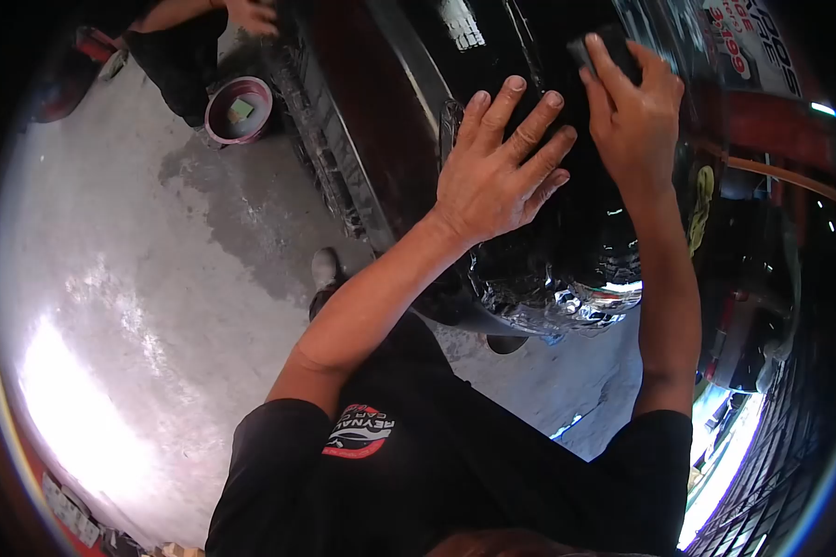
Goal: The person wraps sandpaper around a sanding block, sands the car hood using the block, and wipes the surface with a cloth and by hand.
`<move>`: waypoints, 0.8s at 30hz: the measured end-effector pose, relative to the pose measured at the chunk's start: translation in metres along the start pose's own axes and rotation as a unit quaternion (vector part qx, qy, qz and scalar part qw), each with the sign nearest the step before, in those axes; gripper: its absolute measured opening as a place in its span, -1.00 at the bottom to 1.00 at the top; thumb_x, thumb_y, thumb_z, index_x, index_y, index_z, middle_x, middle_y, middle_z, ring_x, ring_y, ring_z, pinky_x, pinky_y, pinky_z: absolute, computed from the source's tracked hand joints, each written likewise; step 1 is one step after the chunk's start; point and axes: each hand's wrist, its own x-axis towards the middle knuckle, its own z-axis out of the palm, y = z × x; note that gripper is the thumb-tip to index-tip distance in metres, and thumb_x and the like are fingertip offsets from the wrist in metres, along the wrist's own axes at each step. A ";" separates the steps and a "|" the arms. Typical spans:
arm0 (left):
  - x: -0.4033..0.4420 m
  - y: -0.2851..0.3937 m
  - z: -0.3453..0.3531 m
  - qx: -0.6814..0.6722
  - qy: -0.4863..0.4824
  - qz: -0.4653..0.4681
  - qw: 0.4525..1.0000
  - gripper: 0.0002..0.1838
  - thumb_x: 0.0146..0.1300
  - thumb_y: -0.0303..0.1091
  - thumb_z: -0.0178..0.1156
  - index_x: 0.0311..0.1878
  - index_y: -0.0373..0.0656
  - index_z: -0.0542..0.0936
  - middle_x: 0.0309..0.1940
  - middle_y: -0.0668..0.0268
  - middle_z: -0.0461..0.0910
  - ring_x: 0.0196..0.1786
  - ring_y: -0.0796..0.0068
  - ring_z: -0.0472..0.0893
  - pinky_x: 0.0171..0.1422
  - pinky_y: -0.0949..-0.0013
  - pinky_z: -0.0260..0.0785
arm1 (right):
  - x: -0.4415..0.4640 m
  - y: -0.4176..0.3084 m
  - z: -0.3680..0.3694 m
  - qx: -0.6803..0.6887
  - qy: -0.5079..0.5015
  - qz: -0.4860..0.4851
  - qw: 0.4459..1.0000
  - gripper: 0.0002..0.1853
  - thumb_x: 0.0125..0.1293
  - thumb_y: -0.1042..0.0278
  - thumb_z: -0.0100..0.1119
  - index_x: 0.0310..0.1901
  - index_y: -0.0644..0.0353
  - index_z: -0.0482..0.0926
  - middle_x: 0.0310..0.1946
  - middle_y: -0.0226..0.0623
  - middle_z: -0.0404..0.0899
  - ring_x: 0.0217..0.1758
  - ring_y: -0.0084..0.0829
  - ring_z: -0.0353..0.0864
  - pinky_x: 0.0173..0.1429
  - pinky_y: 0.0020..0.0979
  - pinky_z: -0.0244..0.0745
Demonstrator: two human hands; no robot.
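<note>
- The person's right hand (633,121) has its fingers closed round a dark, roughly rectangular block (620,54), up against a glossy black car panel (585,209) (what it's made of, I can't tell).
- The left hand (500,181) lies open on that panel, fingers spread, gripping nothing.
- On the grey concrete floor (130,232): a round maroon basin (241,140) holding a green-and-tan block (241,108).

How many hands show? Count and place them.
3: the left hand on the car, the right hand holding a dark block, a co-worker's hand at top left. Others may be hidden.
</note>
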 end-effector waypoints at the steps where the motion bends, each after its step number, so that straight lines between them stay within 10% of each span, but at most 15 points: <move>1: -0.001 0.006 0.003 -0.009 0.005 -0.005 1.000 -0.48 0.30 -0.09 0.41 0.33 0.21 0.63 0.63 0.35 0.28 0.67 -0.07 0.15 0.66 -0.22 -0.05 | 0.012 0.000 0.001 -0.023 0.012 -0.015 1.000 -0.63 0.29 0.38 0.34 0.13 0.21 0.72 0.05 0.14 0.56 0.08 0.15 0.54 0.22 0.06 0.40; 5: -0.004 0.000 -0.006 0.009 -0.013 -0.006 1.000 -0.48 0.28 -0.09 0.42 0.32 0.21 0.64 0.62 0.35 0.30 0.66 -0.06 0.17 0.64 -0.22 0.01 | 0.010 0.006 0.026 -0.065 0.027 -0.030 0.997 -0.52 0.40 0.19 0.38 0.35 -0.17 0.66 0.10 -0.08 0.64 0.19 -0.09 0.61 0.27 -0.08 0.43; 14: -0.003 0.001 -0.004 -0.015 -0.001 -0.008 1.000 -0.53 0.31 -0.11 0.40 0.28 0.16 0.66 0.60 0.30 0.32 0.66 -0.05 0.17 0.64 -0.21 0.00 | 0.028 0.004 0.030 -0.095 0.046 -0.037 0.994 -0.61 0.36 0.22 0.39 0.22 -0.11 0.73 0.05 -0.06 0.63 0.11 -0.08 0.63 0.22 -0.13 0.46; 17: -0.001 0.000 -0.007 -0.023 0.006 -0.007 1.000 -0.50 0.22 -0.17 0.44 0.26 0.11 0.67 0.59 0.29 0.34 0.64 -0.02 0.21 0.65 -0.19 -0.02 | 0.022 -0.009 0.006 0.013 0.021 0.023 0.999 -0.65 0.33 0.40 0.29 0.14 0.27 0.70 0.13 0.17 0.56 0.13 0.18 0.54 0.25 0.01 0.42; 18: -0.002 -0.002 -0.007 -0.027 0.018 0.003 0.999 -0.48 0.21 -0.17 0.45 0.27 0.07 0.66 0.57 0.30 0.37 0.63 0.00 0.23 0.64 -0.20 -0.02 | 0.008 0.006 0.020 -0.026 0.061 -0.002 0.998 -0.63 0.37 0.21 0.38 0.21 -0.11 0.74 0.06 -0.07 0.64 0.12 -0.07 0.63 0.22 -0.11 0.45; 20: 0.002 -0.003 -0.014 -0.050 0.045 0.018 0.998 -0.44 0.18 -0.19 0.49 0.27 -0.05 0.64 0.42 0.24 0.53 0.47 -0.01 0.41 0.56 -0.12 0.16 | -0.013 -0.013 -0.002 0.023 0.075 0.027 0.997 -0.59 0.35 0.22 0.43 0.23 -0.03 0.71 0.09 -0.11 0.65 0.14 -0.07 0.63 0.22 -0.12 0.48; 24: 0.016 0.026 -0.031 -0.326 0.102 -0.207 0.917 -0.31 0.24 -0.05 0.53 0.29 -0.24 0.50 0.13 0.11 0.63 0.15 0.14 0.60 0.32 0.13 0.43 | -0.042 -0.040 -0.027 0.107 0.088 0.052 0.989 -0.39 0.22 0.33 0.53 0.31 0.16 0.58 0.14 -0.09 0.63 0.14 -0.09 0.64 0.22 -0.14 0.47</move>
